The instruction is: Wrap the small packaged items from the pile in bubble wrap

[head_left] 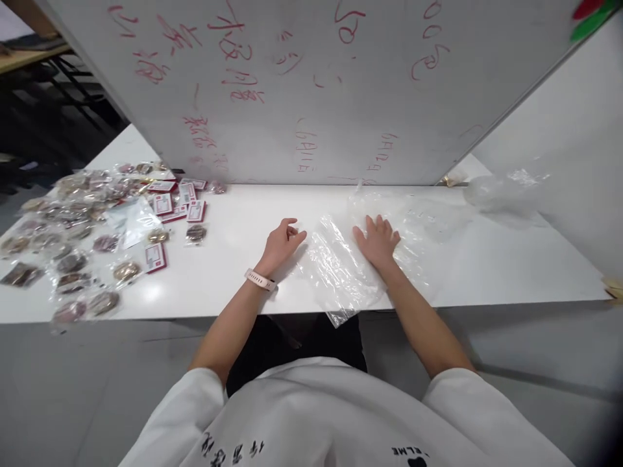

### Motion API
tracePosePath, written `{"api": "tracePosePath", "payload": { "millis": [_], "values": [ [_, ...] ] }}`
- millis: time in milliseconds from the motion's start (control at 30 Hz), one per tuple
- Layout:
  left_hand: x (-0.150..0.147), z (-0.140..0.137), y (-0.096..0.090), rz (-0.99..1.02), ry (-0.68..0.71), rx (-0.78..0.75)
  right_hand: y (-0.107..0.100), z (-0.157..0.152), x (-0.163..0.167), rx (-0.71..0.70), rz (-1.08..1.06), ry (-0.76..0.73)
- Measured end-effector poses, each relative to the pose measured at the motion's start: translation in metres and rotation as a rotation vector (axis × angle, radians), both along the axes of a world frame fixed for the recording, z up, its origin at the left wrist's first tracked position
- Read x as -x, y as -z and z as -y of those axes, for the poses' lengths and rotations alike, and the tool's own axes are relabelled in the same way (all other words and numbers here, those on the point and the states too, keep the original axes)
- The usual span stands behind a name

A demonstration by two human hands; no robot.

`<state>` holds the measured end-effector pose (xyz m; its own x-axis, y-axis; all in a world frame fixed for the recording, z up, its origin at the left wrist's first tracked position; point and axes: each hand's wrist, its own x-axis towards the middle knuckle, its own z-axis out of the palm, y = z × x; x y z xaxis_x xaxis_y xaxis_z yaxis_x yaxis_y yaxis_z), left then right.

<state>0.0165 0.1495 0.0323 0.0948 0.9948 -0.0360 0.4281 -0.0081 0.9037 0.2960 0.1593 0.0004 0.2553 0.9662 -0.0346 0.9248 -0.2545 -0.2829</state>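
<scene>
Left hand [285,245] and right hand [378,243] at clear plastic [335,266] spread mid-surface [228,266].
One corner of the plastic overhangs the surface's near edge. The left grip is loosely curled, thumb and forefinger apart, beside the plastic's left side; whether it touches is unclear. The right grip is spread wide, palm down on the plastic, clasping nothing visible. Small clear packets [127,270] crowd the surface's left end, reaching from near edge to far, with red-edged cards [164,204] toward the far edge. A crumpled clear bag [506,194] lies near the far right corner; a whiteboard [311,97] with red writing stands along the far edge.
</scene>
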Motion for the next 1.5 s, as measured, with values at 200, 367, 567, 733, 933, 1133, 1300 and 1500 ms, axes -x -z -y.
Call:
{"api": "tracePosePath", "payload": {
  "millis": [200, 367, 567, 733, 933, 1133, 1300, 1500],
  "values": [
    [0.036, 0.012, 0.008, 0.018, -0.139, -0.061, -0.049, 0.025, 0.047, -0.185, -0.131, -0.272],
    [0.078, 0.014, -0.004, -0.293, -0.357, -0.262, -0.049, 0.087, 0.069, -0.118, -0.027, -0.878],
    [0.151, -0.03, -0.022, -0.754, -0.597, -0.148, 0.005, 0.13, 0.065, -0.067, 0.106, -0.948],
    [0.173, -0.059, -0.018, -0.805, -0.582, -0.014, 0.008, 0.131, 0.056, -0.125, 0.12, -1.01],
    [0.196, -0.04, -0.034, -0.646, -0.557, -0.093, 0.006, 0.132, 0.059, -0.129, 0.124, -0.965],
    [0.229, 0.047, -0.032, -0.831, -0.717, -0.068, 0.004, 0.137, 0.063, -0.17, 0.101, -0.944],
    [0.225, 0.064, -0.012, -0.911, -0.687, 0.073, -0.002, 0.139, 0.066, -0.085, -0.022, -0.918],
    [0.223, 0.04, -0.018, -0.904, -0.634, 0.094, -0.023, 0.125, 0.046, 0.068, -0.585, -0.627]
  ]
}}
